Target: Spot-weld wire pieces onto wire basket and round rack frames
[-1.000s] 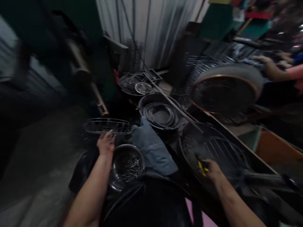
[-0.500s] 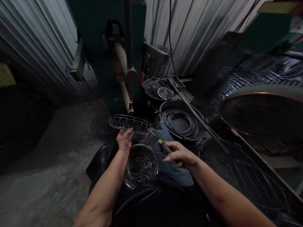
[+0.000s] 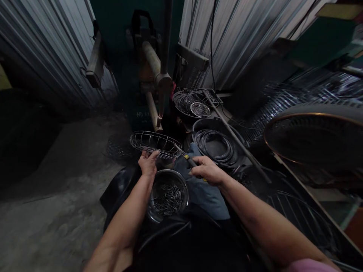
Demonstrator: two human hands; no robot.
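Note:
My left hand [image 3: 148,163] grips the lower edge of an oval wire basket [image 3: 154,142], which is tilted above my lap. A slim tool [image 3: 190,160] with a grey-and-yellow handle and thin metal tip is held in my right hand [image 3: 208,171]. The tip reaches the basket's right end; I cannot make out whether it touches the wire. Below my hands, a metal bowl [image 3: 185,189] holds many small bent wire pieces [image 3: 170,198]. A blue-grey cloth [image 3: 211,200] lies beside the bowl, under my right hand.
Coiled wire [image 3: 215,147] sits in a dark tub to the right. Behind it, a small dish [image 3: 200,109] rests among loose wire. A metal rod [image 3: 238,138] slants across the tub. Ahead stands a machine with a horizontal arm [image 3: 153,60]. A round fan-like guard [image 3: 312,136] is at right.
My right hand has moved left and up, bringing the tool's tip closer in at the basket's right end. The basket's tilt has changed a little, still in my left hand. The view has shifted slightly.

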